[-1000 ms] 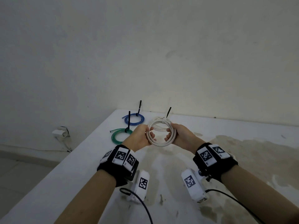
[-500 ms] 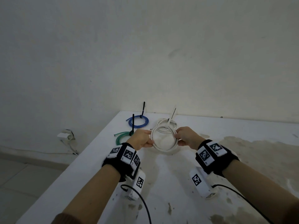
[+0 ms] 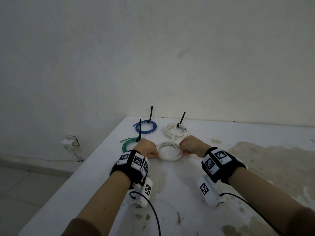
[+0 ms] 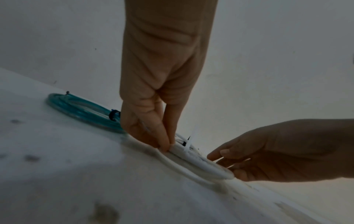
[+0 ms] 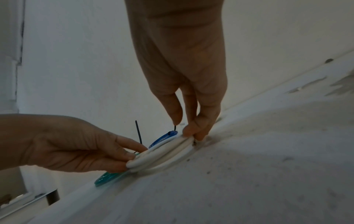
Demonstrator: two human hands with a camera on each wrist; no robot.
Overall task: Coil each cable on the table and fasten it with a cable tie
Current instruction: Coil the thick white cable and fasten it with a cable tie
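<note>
A white cable coil (image 3: 169, 151) lies flat on the white table (image 3: 179, 193), with a pale cable tie (image 4: 191, 139) standing up from its far side. My left hand (image 3: 154, 153) pinches the coil's left rim between thumb and fingers (image 4: 164, 145). My right hand (image 3: 183, 149) pinches the right rim (image 5: 193, 133). Behind it lies a second white coil (image 3: 175, 131) with a black tie. A blue coil (image 3: 145, 126) and a green coil (image 3: 129, 144), each with a black tie, lie to the left.
The table's left edge (image 3: 85, 167) runs close beside the green coil, and the wall (image 3: 170, 65) stands right behind the far coils. A socket with a cord (image 3: 69, 142) sits low on the wall. Stained bare tabletop (image 3: 272, 167) spreads to the right.
Both hands have carried the white coil from mid-air down and forward. It now lies flat on the table in front of the other white coil, still pinched on both sides.
</note>
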